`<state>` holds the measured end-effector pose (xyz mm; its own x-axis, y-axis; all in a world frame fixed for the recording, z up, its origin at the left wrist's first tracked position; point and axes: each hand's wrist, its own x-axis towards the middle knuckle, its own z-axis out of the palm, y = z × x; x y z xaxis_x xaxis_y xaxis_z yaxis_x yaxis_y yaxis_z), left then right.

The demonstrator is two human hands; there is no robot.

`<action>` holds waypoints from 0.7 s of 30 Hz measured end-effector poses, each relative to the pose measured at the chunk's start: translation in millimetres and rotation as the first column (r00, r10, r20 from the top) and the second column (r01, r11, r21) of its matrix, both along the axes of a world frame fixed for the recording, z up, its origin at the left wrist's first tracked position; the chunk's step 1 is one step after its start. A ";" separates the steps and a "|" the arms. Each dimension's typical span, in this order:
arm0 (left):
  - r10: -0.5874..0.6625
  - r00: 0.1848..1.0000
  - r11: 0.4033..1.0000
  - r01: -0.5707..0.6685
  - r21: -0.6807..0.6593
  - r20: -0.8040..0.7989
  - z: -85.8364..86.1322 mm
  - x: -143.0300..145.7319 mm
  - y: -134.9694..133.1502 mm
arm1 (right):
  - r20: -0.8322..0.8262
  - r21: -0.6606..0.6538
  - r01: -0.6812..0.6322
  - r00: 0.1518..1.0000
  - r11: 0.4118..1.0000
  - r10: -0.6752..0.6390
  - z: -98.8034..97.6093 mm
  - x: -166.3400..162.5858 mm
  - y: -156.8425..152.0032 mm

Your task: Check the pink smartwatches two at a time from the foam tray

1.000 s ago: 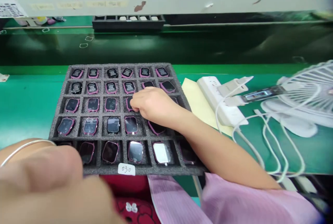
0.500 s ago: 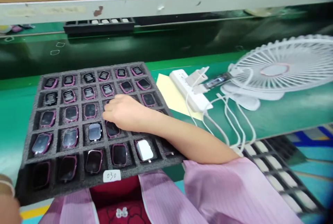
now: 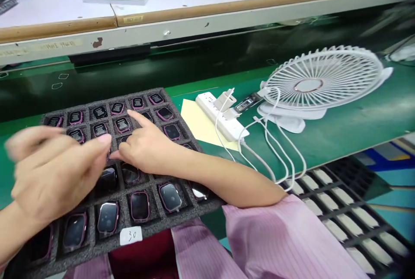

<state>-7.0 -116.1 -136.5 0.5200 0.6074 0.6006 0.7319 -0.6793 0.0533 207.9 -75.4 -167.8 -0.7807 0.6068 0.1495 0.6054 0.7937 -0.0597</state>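
A dark grey foam tray point(image 3: 74, 258) rests at the bench edge, its cells holding smartwatch bodies with purple frames. Over the tray's middle is my right hand point(image 3: 144, 145), index finger stretched out toward the upper rows, thumb apart, nothing seen in it. Several back-row watches, such as this lit smartwatch point(image 3: 122, 124), show lines of text; front ones, like this dark smartwatch point(image 3: 140, 205), have blank screens. Blurred by motion, my left hand point(image 3: 55, 171) hovers above the tray's left side; its fingers are smeared and hide cells below. A white label point(image 3: 131, 235) sits on the front rim.
Right of the tray, a white power strip point(image 3: 223, 117) with plugged-in chargers lies on yellow paper point(image 3: 197, 125). White cables point(image 3: 279, 158) trail over the edge. A white fan point(image 3: 324, 82) lies beyond. Lower right is a black rack point(image 3: 350, 214) of pale pieces. A shelf point(image 3: 194, 6) runs behind.
My left hand has come in from the lower left over the tray. My right hand's fingers have gone from bunched on a cell to an outstretched index finger. The view has tilted up.
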 end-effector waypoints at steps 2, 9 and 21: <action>-0.008 0.996 1.000 0.010 0.027 -0.092 1.0 24.7 23.5 | 0.010 -0.032 0.163 0.987 0.986 -0.163 9.8 10.3 6.3; 0.130 0.922 0.945 -0.226 -0.236 -0.364 -25.7 92.7 83.7 | 0.314 -0.057 0.671 0.715 0.739 -0.625 18.3 64.3 48.2; 0.092 0.943 0.873 -0.231 -0.431 -0.319 -35.6 115.3 99.3 | 0.282 -0.201 0.591 0.799 0.781 -0.532 -10.0 67.9 66.2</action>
<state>108.2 -16.8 -172.1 0.4941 0.8658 0.0792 0.8597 -0.5001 0.1038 275.8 -9.2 -177.8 -0.2819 0.9381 -0.2014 0.9593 0.2787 -0.0448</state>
